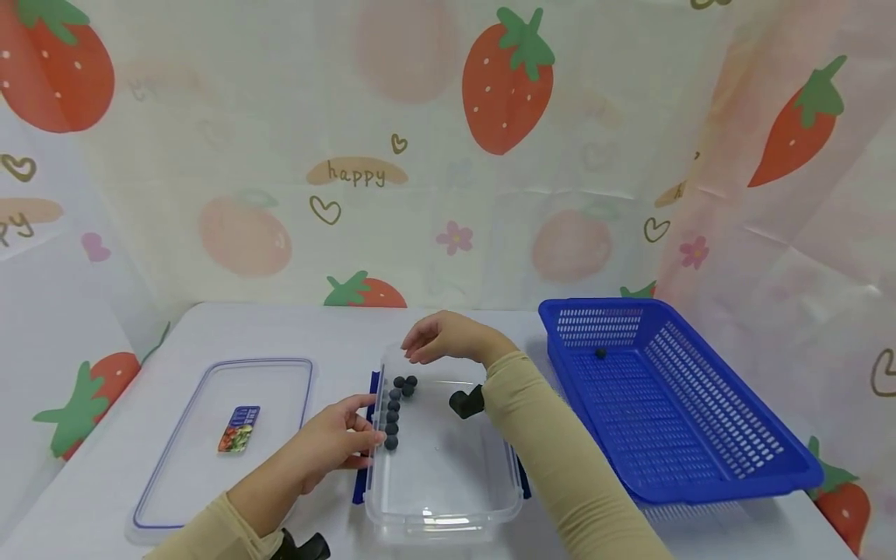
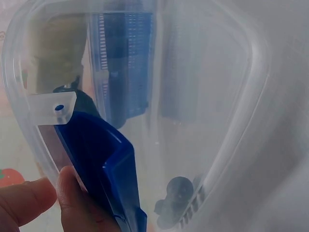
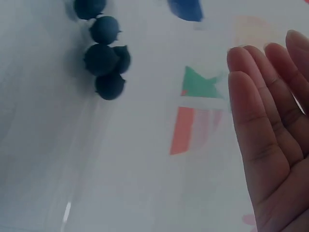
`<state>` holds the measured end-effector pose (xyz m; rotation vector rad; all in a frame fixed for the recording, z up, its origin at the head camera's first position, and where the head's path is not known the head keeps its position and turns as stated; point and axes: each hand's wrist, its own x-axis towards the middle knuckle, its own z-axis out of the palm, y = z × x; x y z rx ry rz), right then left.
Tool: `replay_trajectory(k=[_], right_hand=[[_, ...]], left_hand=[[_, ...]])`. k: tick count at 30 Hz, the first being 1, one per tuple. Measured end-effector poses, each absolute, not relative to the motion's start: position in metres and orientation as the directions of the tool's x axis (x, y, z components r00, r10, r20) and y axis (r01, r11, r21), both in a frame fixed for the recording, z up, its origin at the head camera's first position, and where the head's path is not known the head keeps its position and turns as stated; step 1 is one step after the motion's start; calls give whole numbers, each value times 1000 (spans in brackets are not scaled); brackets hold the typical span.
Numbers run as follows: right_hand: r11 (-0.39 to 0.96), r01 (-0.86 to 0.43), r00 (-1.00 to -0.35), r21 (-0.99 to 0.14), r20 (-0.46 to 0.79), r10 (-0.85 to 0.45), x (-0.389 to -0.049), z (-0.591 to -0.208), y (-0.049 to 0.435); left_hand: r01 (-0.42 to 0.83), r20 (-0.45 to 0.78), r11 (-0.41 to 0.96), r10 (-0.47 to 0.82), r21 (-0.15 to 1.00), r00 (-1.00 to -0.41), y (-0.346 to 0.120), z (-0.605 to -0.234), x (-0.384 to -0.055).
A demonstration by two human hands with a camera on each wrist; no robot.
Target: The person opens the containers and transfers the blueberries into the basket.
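In the head view my left hand [image 1: 325, 447] grips the left side wall of a clear plastic box [image 1: 455, 502]. The left wrist view shows a thumb and finger [image 2: 72, 193] at its rim beside the blue side clip [image 2: 104, 154]. Several dark blueberries [image 1: 393, 416] lie inside the box along the left wall, mostly in a line, with a small cluster at the far end. Above the box's far end hovers my right hand [image 1: 451, 338], fingers loosely bent and holding nothing. The right wrist view shows blueberries [image 3: 108, 58] apart from its fingertips [image 3: 241, 87].
A blue perforated basket [image 1: 798, 467] stands right of the box with one blueberry [image 1: 600, 354] in it. At left lies a clear lid [image 1: 178, 490] with a fruit-printed card [image 1: 239, 429] on it. Behind the white table [image 1: 336, 330] hangs a strawberry-patterned curtain [image 1: 434, 257].
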<state>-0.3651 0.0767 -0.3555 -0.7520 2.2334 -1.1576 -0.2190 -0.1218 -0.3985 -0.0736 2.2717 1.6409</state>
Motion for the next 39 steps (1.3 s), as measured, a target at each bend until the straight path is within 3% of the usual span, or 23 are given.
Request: replay_trajectory(k=[21,39], right_hand=[[648,-303,-679,-699,-318,-661,-371,-392,73],[665,-276,-653,-694,-373,-659,-368,-397,75]], left_hand=[[-225,-287,321,160,920,-944,-122,-398,-217],[-222,-281,316,153,922,-948,-122,-401,-219]])
